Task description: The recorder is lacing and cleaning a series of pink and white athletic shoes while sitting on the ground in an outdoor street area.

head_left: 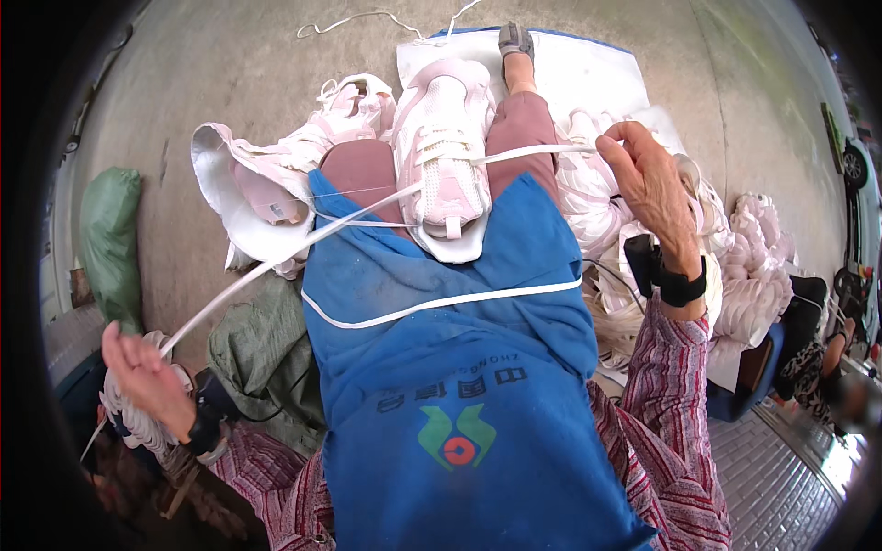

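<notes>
Pinching one end of a flat white lace [276,257] in the left hand [147,372], grip closed on it low at the left; pulling the other end [533,151] taut in the right hand [648,184], fingers clamped on it, raised at the right. Running between both, through the eyelets of a pink-and-white sneaker [441,156] lying sole-down on the blue apron [459,367] across the lap, long axis pointing away from the body, nearer the right hand. Resting beside it on the concrete floor [230,83], more soft, padded sneakers [303,156].
</notes>
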A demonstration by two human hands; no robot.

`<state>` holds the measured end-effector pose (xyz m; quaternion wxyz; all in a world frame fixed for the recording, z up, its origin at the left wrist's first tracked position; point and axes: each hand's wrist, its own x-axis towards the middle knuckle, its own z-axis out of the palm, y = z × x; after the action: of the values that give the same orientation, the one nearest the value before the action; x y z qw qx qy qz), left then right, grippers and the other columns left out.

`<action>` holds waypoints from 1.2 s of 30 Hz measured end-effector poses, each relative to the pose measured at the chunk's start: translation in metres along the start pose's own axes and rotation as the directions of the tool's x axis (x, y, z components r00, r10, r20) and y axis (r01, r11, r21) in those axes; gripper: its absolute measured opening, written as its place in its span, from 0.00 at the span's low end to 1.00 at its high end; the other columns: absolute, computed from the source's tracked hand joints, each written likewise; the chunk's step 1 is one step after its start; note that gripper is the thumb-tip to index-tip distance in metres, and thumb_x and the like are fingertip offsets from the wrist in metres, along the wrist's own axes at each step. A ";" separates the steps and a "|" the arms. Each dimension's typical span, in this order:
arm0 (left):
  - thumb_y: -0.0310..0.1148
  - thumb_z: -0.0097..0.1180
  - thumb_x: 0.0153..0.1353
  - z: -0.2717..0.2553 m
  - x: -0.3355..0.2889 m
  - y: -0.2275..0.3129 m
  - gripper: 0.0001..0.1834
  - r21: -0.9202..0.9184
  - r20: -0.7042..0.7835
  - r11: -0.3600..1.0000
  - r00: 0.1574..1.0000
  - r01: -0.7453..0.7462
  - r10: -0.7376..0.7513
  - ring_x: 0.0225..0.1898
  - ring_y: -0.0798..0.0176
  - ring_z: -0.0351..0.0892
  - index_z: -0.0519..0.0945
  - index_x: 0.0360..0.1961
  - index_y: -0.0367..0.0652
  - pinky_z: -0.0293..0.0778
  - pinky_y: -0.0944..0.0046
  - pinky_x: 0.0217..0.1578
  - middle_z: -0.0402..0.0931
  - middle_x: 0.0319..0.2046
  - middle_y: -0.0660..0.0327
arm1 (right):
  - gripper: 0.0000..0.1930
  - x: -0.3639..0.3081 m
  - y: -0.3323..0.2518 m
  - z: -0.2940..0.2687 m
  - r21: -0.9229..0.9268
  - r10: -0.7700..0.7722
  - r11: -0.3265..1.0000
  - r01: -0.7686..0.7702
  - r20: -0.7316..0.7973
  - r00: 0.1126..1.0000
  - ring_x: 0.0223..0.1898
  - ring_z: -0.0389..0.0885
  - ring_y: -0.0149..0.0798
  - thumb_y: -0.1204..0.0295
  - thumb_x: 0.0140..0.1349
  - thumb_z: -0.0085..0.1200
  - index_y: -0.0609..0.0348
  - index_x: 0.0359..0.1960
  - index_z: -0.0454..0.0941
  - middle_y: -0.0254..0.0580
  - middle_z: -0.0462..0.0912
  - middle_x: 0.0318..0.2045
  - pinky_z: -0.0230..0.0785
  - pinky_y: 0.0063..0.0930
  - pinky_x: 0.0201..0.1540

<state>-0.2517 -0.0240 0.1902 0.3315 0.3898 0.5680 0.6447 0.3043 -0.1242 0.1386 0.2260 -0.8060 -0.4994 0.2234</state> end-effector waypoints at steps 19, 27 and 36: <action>0.30 0.42 0.70 -0.005 0.034 0.011 0.17 -0.233 0.322 0.965 0.946 0.119 -0.038 0.18 0.78 0.50 0.67 0.54 0.29 0.51 0.77 0.17 0.53 0.21 0.70 | 0.07 -0.021 -0.028 0.072 0.315 -0.233 0.934 0.168 0.181 0.955 0.27 0.78 0.36 0.78 0.60 0.50 0.64 0.38 0.78 0.43 0.79 0.29 0.69 0.26 0.30; 0.32 0.44 0.69 0.058 -0.014 -0.014 0.19 0.079 0.146 0.996 0.987 0.051 -0.062 0.21 0.80 0.57 0.68 0.57 0.34 0.55 0.79 0.20 0.69 0.30 0.65 | 0.04 -0.002 -0.045 0.102 0.270 -0.356 0.908 0.322 0.087 0.931 0.33 0.76 0.50 0.78 0.57 0.53 0.65 0.32 0.75 0.49 0.76 0.28 0.69 0.38 0.36; 0.26 0.56 0.58 0.207 -0.131 -0.065 0.06 0.161 0.881 0.942 0.473 -0.294 -0.003 0.31 0.62 0.74 0.81 0.36 0.38 0.70 0.67 0.33 0.74 0.30 0.59 | 0.04 -0.001 -0.043 0.114 0.154 -0.425 0.891 0.428 -0.054 0.904 0.29 0.78 0.46 0.76 0.57 0.55 0.63 0.33 0.77 0.47 0.78 0.27 0.70 0.33 0.32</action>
<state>-0.0078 -0.0314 0.1203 0.4552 0.7533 0.3735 0.2929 0.2065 -0.0913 0.0729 0.3388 -0.6578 -0.6420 0.2006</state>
